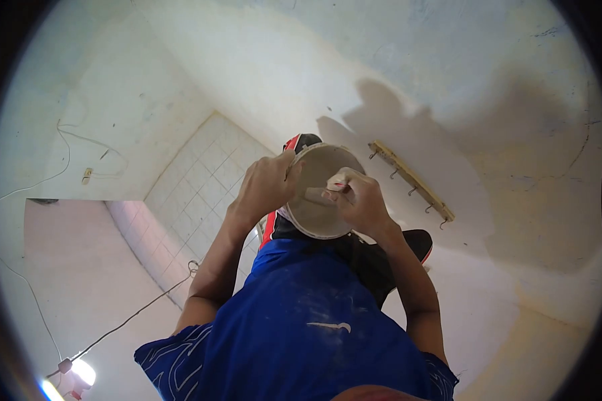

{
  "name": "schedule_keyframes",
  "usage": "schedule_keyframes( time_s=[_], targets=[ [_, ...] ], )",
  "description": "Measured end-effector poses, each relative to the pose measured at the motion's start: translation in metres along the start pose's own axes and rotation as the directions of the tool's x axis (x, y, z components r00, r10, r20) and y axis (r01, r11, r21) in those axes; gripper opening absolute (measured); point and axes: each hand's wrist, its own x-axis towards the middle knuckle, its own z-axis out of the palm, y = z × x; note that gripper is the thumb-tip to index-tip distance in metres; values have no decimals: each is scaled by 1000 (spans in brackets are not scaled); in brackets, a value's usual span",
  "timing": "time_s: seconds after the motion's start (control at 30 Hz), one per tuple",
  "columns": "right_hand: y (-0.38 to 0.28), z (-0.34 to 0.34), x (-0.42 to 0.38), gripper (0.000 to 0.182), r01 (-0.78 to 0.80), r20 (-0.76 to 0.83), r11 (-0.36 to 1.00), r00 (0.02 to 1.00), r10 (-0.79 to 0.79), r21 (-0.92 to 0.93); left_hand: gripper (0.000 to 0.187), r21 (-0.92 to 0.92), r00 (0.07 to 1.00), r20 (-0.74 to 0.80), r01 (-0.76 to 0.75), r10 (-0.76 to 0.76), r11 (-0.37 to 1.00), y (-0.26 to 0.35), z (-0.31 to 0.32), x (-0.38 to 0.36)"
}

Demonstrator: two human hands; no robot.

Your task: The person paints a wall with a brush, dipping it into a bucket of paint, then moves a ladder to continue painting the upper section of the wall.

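Observation:
A round pail (321, 236) with a greyish, smeared inside is in front of my lap, its open mouth facing me. My left hand (264, 188) grips its left rim, fingers curled over the edge. Over the mouth, my right hand (364, 202) is closed on a small crumpled whitish piece (339, 180) with a reddish spot, whose kind I cannot tell. Below it, a paler patch (314, 195) shows inside the pail. Part of the pail's right rim is hidden behind my right hand.
A wooden rail with metal hooks (413, 180) is fixed to the wall at right. Square tiles (204, 167) lie to the left, beside an opening (67, 240). A lit lamp (82, 371) hangs on a cord at lower left. A thin cable (68, 150) runs along the left wall.

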Motion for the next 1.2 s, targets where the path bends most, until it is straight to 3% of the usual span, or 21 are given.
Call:
schedule_keyframes(
  time_s=[0.07,0.13,0.17,0.23,0.33,0.43,0.67,0.73,0.77,0.83,0.87,0.93,1.2],
  targets=[
    [13,11,3,15,27,86,1000,996,-26,-12,29,12,1000,12,14,-15,1000,-1,-1,-1],
    [20,19,7,20,5,250,982,967,43,-190,28,0,1000,-8,-2,2,1000,-2,-1,1],
    [16,21,11,20,3,247,982,968,45,-190,28,1,1000,-6,-4,4,1000,-2,-1,2],
    [6,24,13,19,64,481,900,860,169,-431,29,-16,997,-75,27,-29,999,1,1,0],
    [11,30,17,22,184,565,881,818,109,-436,29,-10,990,-102,100,-101,995,11,4,1],
    [17,34,27,27,137,628,892,756,187,-431,30,31,994,-44,102,-100,994,14,10,-1],
    [12,14,37,26,173,590,910,802,93,-378,39,3,995,-53,85,-85,996,11,2,-2],
    [10,10,39,27,146,420,912,907,32,-384,38,-21,993,-83,86,-87,996,9,2,-3],
    [15,14,39,27,139,418,913,908,38,-383,38,-21,993,-76,84,-86,996,9,2,-3],
    [29,28,39,31,134,261,928,965,-42,-347,41,-91,994,-82,67,-74,994,8,4,-4],
    [29,31,40,31,131,258,928,965,-40,-348,41,-91,994,-78,65,-72,994,9,5,-4],
    [26,38,42,35,23,376,926,918,130,-378,41,-93,992,-108,49,-59,994,8,8,-5],
    [29,48,45,34,45,369,922,923,108,-384,42,-57,991,-117,62,-68,996,2,8,-1]
  ],
)
